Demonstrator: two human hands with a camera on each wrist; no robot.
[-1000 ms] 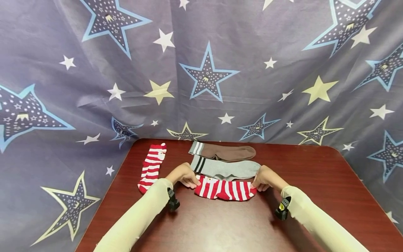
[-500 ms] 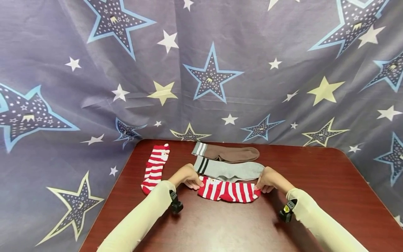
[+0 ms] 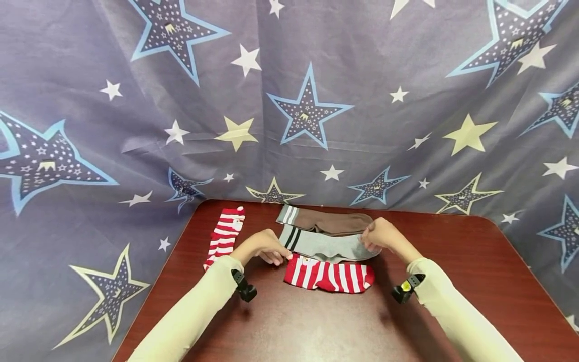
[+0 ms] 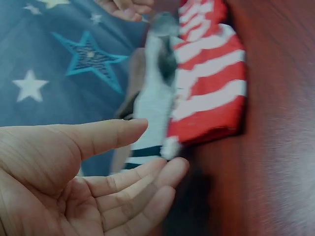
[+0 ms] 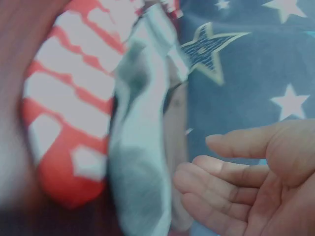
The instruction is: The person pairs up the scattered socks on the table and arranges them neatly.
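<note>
A red-and-white striped sock [image 3: 327, 274] lies flat across the table in the head view, just in front of a light grey sock [image 3: 325, 245] with black bands. Beside its cuff is my left hand [image 3: 268, 247]; in the left wrist view that hand's thumb and fingers are apart with nothing between them. My right hand [image 3: 379, 235] hovers over the toe end of the grey sock, and the right wrist view shows it with relaxed fingers, holding nothing. Behind the grey sock lies a brown sock [image 3: 332, 221] with white bands at its cuff.
A second red-and-white striped sock [image 3: 226, 231] lies lengthwise at the table's left, partly hidden by my left arm. The dark red wooden table [image 3: 443, 261] ends at a star-patterned curtain [image 3: 371, 60] behind it.
Both hands have let go of the near striped sock, which stays flat. My right hand has risen and moved away toward the grey sock; the left has shifted slightly left of the cuff.
</note>
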